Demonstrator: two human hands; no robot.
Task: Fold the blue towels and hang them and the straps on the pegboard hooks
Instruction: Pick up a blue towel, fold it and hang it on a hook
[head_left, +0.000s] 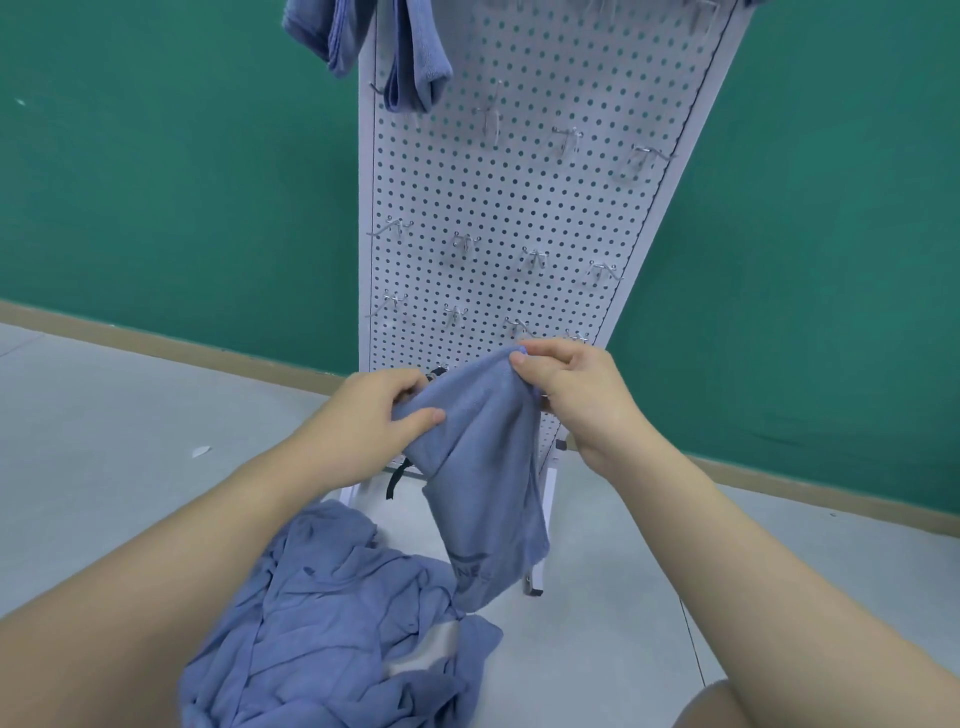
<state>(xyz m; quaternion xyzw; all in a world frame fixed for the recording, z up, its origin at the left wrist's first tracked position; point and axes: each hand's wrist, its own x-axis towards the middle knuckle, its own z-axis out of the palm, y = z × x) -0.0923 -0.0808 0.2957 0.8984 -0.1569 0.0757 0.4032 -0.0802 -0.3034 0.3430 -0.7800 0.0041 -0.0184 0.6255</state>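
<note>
Now my left hand (379, 415) and right hand (566, 387) both pinch one blue towel (483, 467). It hangs before the pegboard (519, 208).

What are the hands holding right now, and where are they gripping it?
Both hands pinch one blue towel along its top edge: left hand at the left end, right hand at the right.

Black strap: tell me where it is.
Head view, centre: the black strap hangs at the foot of the pegboard, below the left hand, above the towel pile.
</note>
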